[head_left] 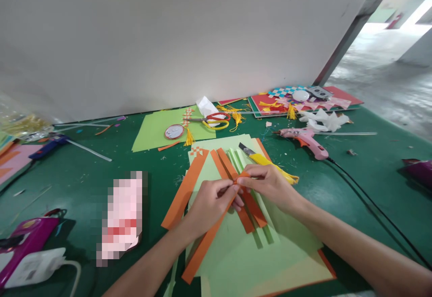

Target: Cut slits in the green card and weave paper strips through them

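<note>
Both hands meet over the green paper sheets (236, 261). My left hand (214, 200) is closed, pinching a long orange paper strip (204, 252) that slants down toward me. My right hand (266, 182) pinches the same strip's upper end, where it seems folded; fingers partly hide the fold. Beneath the hands lie two more orange strips (248, 209) and pale green strips (266, 234). A wider orange strip (185, 189) rests left of them, by a small orange-and-white woven paper piece (196, 151). Just beyond my right hand is a yellow utility knife (275, 166) with its blade out.
Farther back are scissors (216, 120), a round white piece (174, 131) with a yellow tassel, and red boards (340, 96). A pink glue gun (307, 139) trails its cord on the right. Left lie a pixelated phone-like object (123, 216), a purple tool (37, 243) and a blue glue gun (49, 147).
</note>
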Action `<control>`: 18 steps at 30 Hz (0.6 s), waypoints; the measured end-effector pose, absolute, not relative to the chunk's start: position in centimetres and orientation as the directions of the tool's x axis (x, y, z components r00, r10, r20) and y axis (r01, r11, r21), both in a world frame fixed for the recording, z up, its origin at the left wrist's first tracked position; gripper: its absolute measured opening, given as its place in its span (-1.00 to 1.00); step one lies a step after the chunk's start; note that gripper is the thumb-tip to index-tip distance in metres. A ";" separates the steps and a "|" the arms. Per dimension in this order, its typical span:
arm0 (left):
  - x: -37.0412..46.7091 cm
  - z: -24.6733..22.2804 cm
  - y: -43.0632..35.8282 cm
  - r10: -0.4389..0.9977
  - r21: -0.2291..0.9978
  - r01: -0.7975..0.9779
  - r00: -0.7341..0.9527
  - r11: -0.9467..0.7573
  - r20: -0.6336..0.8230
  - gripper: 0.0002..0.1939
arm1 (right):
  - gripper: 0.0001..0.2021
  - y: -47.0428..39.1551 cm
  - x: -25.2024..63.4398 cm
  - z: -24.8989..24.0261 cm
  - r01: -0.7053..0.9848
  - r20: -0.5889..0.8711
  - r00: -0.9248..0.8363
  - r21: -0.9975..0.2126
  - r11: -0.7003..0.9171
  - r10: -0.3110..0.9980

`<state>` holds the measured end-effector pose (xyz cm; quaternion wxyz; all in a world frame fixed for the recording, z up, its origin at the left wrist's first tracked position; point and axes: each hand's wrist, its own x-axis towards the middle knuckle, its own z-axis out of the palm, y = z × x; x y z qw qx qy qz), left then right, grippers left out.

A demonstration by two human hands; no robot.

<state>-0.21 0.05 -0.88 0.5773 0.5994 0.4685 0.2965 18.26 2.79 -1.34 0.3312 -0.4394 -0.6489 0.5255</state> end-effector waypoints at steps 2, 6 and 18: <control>-0.3 -0.8 0.0 0.903 0.966 0.233 0.383 0.112 -0.197 -0.67 | -0.70 2.8 18.3 -1.3 0.205 -0.040 -0.391 -0.978 0.045 0.919; -0.4 -0.5 -0.1 0.896 0.958 0.255 0.385 0.129 -0.223 -0.65 | -0.72 2.8 18.4 -1.3 0.169 -0.045 -0.355 -0.985 0.017 0.934; -0.5 0.0 0.1 0.911 0.968 0.173 0.343 0.179 -0.230 -0.66 | -0.87 2.6 18.4 -0.7 0.189 -0.199 -0.470 -0.974 -0.122 0.860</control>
